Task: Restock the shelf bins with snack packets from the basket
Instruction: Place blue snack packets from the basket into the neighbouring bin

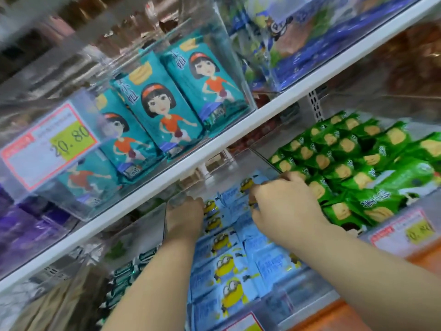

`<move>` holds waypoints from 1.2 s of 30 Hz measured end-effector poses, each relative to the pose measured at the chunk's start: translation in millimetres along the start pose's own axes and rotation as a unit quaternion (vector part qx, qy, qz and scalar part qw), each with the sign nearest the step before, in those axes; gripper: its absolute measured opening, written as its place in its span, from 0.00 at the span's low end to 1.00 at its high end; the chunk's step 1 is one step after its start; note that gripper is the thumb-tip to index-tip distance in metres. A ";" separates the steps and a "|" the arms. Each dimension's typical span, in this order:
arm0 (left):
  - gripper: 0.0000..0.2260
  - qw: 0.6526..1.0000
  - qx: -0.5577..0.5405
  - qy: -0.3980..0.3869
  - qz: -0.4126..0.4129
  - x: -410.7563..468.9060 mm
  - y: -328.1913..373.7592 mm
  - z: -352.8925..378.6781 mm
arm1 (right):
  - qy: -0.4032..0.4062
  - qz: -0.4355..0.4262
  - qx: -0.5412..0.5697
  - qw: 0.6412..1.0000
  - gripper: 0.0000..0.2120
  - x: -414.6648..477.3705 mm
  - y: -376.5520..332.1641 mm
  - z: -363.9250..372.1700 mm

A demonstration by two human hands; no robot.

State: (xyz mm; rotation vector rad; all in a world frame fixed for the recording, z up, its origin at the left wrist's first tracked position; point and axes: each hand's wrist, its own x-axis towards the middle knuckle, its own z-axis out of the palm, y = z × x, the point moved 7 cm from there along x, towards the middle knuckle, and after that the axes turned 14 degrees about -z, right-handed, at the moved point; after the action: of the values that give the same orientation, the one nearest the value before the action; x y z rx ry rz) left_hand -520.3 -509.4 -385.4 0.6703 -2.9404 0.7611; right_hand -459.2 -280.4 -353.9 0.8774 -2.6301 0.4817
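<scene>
On my feed both bare arms reach up from the bottom of the frame into the lower shelf level. The right hand (286,204) sits just right of centre. Its fingers (262,195) are curled tight and narrow over the top edge of a blue packet (254,181) at the back of the row, and the thumb side presses against the packets below. The left hand (185,218) is at the row's left side with its back towards me. Its fingers bend forward and down out of sight, so I cannot tell whether they grip anything or only touch.

The blue packets (229,266), printed with yellow goggle-eyed figures, stand in overlapping rows inside a clear bin (296,292) at lower centre, filling it from the front wall back to the hands.

Just to the right, a neighbouring clear bin is heaped with green packets (346,168) lying at mixed angles, with a yellow price label (405,232) on its front. At lower left, dark green packets (124,278) stand on edge in another section.

Above the white shelf edge (167,177), an upper clear bin (226,56) holds teal packets (162,108) showing a cartoon girl, standing upright and leaning back. A price tag (47,144) reading 20.80 hangs on its front at the left. Purple packets (23,225) blur at the far left edge.
</scene>
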 end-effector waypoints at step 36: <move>0.15 0.915 -0.384 -0.115 -0.052 -374.5 -92.1 110.0 | -0.191 -0.162 0.205 0.946 0.07 -194.8 -153.2 121.6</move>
State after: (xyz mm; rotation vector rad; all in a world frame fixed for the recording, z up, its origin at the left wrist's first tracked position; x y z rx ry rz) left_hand -134.1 -483.9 -490.7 0.8407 -2.9796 -0.5171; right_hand -240.2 -346.2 -508.5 1.6520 -2.6724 0.8598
